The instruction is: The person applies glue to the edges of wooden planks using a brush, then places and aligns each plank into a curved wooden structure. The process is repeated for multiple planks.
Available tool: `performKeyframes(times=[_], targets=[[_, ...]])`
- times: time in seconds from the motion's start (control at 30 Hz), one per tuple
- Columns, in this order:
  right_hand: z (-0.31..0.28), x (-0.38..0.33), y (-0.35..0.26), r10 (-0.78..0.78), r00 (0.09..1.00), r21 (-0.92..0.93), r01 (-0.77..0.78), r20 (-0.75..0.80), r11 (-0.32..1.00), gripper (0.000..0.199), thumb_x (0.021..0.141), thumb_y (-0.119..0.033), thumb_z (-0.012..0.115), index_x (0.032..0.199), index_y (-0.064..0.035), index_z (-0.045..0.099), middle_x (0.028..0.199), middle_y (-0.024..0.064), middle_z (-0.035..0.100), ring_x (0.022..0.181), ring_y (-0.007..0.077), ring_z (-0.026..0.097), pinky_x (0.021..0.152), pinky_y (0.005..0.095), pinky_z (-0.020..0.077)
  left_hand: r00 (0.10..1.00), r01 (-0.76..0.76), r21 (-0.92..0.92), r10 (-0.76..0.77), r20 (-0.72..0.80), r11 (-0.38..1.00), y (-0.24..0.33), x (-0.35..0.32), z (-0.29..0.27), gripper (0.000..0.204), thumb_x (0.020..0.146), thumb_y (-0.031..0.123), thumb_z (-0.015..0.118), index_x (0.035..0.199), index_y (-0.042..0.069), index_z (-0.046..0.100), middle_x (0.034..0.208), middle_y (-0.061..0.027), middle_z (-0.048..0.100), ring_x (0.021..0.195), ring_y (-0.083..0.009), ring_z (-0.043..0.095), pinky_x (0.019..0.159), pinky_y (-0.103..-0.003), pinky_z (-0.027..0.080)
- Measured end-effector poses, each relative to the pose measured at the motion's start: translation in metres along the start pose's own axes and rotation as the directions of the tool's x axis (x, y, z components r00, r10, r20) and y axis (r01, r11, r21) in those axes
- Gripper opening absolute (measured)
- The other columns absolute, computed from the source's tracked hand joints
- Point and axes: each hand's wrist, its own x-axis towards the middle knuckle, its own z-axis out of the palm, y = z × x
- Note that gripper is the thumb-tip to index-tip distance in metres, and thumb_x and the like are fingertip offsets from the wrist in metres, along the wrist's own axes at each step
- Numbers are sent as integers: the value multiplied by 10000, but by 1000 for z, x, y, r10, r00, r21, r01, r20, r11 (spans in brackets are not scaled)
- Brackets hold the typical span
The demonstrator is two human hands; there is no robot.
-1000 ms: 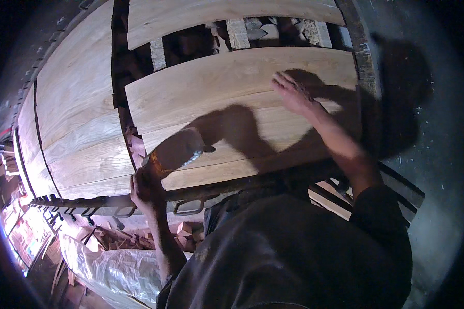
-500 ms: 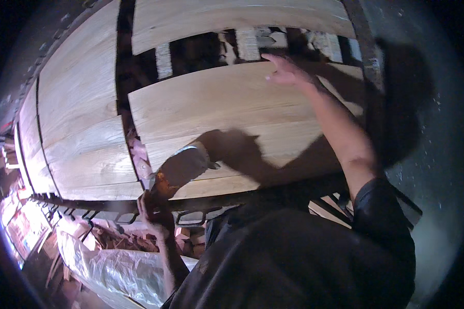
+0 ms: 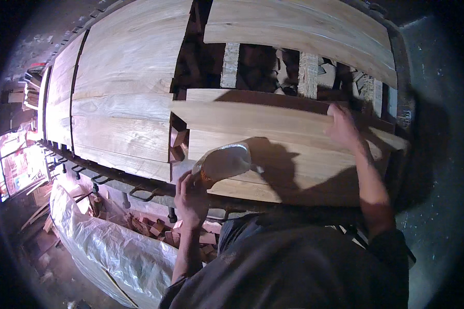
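My left hand (image 3: pixel 192 202) is closed around the near end of a pale, cut-open plastic container (image 3: pixel 227 162). Orange-brown residue marks the container beside my fingers, and its narrow end points right. It is held above light wooden boards (image 3: pixel 304 162), casting a shadow on them. With my right hand (image 3: pixel 342 127) I grip a long wooden plank (image 3: pixel 258 116) near its right part. The plank is tipped up along its length, its left end reaching past the neighbouring boards. What lies inside the container cannot be made out.
Another board panel (image 3: pixel 121 103) lies to the left, and one more (image 3: pixel 299 20) at the far side. Rough crossbars (image 3: pixel 308 74) span a dark gap over wood scraps. A metal rail with hooks (image 3: pixel 144 193) edges the near side. Clear plastic sheeting (image 3: pixel 113 252) covers something below.
My right hand has gone from lying with fingers extended at the board's far edge to gripping a plank, now tipped up. The view has shifted, so the boards appear farther right.
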Motion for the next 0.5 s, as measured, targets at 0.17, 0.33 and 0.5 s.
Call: performKeyframes(times=[0.17,0.33,0.5], targets=[[14,-52,-19,39,997,-183,-25,70,983,442,755,-27,613,1192,-78,568,1152,232,608,1085,413,565,902,491,452,997,-68,-77,69,17,995,1,0,-5,250,828,48,695,1062,39,607,1150,-151,641,794,-271,688,653,-327,559],[0,-59,-43,48,996,-155,-37,71,987,405,751,-18,600,1150,-89,613,1093,211,641,1019,418,596,884,487,472,995,95,-251,-88,39,963,4,-10,-11,249,812,18,693,1046,31,610,1140,-154,635,795,-232,680,672,-306,547],[8,-53,-34,-93,994,-56,96,52,994,455,709,22,630,1156,-50,587,1148,194,602,1114,399,541,965,464,430,989,-137,-233,144,14,963,-15,-3,-3,389,740,19,735,1103,28,595,1201,-164,601,1100,-312,587,908,-377,485]])
